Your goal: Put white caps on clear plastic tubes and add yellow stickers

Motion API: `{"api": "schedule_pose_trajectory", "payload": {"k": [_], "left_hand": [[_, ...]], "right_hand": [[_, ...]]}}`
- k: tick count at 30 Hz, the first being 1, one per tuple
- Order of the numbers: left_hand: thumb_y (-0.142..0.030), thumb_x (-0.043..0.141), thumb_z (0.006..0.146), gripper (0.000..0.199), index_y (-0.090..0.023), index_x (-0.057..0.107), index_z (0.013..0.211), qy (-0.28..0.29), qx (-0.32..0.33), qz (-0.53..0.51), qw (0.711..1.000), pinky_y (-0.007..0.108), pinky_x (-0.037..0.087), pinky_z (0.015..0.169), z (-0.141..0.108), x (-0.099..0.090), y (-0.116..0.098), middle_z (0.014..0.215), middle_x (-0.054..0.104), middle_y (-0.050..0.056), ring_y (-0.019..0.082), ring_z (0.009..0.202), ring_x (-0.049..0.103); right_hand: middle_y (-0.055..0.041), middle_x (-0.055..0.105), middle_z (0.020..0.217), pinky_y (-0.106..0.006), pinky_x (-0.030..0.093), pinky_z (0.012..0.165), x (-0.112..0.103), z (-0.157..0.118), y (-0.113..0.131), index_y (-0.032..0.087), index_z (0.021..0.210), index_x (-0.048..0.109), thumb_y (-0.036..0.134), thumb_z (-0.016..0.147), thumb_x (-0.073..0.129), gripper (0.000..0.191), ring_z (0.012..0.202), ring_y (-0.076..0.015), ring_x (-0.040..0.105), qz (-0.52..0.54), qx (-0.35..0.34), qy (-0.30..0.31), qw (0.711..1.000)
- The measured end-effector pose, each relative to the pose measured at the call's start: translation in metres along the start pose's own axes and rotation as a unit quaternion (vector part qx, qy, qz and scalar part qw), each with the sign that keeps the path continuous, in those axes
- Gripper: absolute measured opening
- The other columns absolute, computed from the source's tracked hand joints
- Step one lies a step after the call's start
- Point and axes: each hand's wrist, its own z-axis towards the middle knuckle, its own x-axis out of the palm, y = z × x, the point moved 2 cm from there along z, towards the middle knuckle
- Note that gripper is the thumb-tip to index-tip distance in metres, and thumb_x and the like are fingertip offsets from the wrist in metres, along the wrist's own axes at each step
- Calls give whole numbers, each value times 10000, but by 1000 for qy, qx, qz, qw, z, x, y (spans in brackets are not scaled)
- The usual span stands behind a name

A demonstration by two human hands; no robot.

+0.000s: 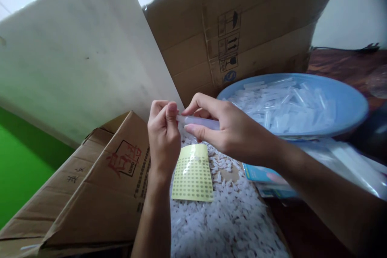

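Note:
My right hand [217, 123] grips a translucent, pale plastic tube [201, 122] between thumb and fingers, tilted nearly level. At the tube's narrow whitish left end, my left hand [165, 129] is closed in a pinch. Its fingers hide the very tip, so I cannot tell whether a separate small piece is there. Just below both hands lies a yellow sheet of small labels [193, 177], printed in rows. The sheet rests on a spread of many small white plastic pieces [223, 217].
At right, a wide blue basin [352, 105] holds many clear tubes. Beneath it are plastic bags [338, 161] and a blue printed packet [263, 174]. An open cardboard box [105, 169] stands at left, a large carton [256, 16] behind, and a white panel [90, 48] leans at back left.

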Motion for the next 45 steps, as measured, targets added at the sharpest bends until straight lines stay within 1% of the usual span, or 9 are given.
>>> {"api": "schedule_pose_trajectory", "payload": {"k": [4,9,12,23,28,34,37,40,45], "left_hand": [[-337,453,1078,384,-202,593,747,31,12,-8,999,293,388,712,0,-4,-7,884,498,21,144,790,484],[-325,457,1076,381,-205,554,727,43,12,-4,999,302,381,717,0,-11,-13,895,497,29,155,787,472],[-328,458,1075,370,-207,555,739,54,11,-13,998,302,385,719,0,-11,-16,896,502,29,156,789,480],[-423,472,1061,454,-198,556,675,97,-19,-72,992,313,393,693,-1,-10,-17,884,549,24,153,755,495],[-393,470,1065,444,-196,530,671,117,-28,-84,989,306,384,683,-2,-8,-17,867,534,22,151,754,491],[-470,514,1032,481,-195,531,637,134,-49,-109,984,294,388,687,-2,-6,-17,853,547,31,160,740,471],[-496,502,1031,506,-190,532,630,151,-81,-92,981,288,366,654,-1,-4,-7,800,503,23,154,704,447],[-508,527,1017,519,-184,593,616,174,-125,-73,974,282,366,651,-3,1,16,766,519,26,153,684,471],[-333,713,910,278,-202,705,666,213,-124,-39,968,253,354,606,-18,13,59,706,565,18,155,622,475]], "right_hand": [[-26,708,914,-249,438,615,8,-3,0,175,963,599,187,926,633,51,791,-154,639,13,-17,-17,1000],[36,589,701,-226,358,497,13,-5,-1,188,930,540,128,866,639,132,554,-92,492,-15,-66,-37,997],[58,536,652,-219,333,472,13,-6,0,190,919,523,109,849,634,155,502,-73,439,-39,-89,-42,994],[-15,617,744,-288,408,581,6,-5,6,213,981,539,169,845,575,148,587,-159,556,-180,-132,18,975],[-7,590,715,-283,368,560,6,-6,4,186,994,535,136,845,539,157,534,-134,485,-216,-190,1,958],[-8,612,721,-271,341,570,3,-6,-4,195,1030,558,164,849,531,185,580,-144,506,-241,-196,17,950],[-2,633,742,-260,357,594,1,-1,-13,185,1018,573,166,843,578,176,599,-135,519,-202,-186,29,961],[-12,656,759,-256,339,588,-1,4,-22,172,964,608,160,862,603,104,622,-134,535,-209,-114,60,969],[-32,682,735,-277,331,616,-11,5,-30,187,974,719,191,902,619,123,641,-158,561,-309,-23,86,947]]}}
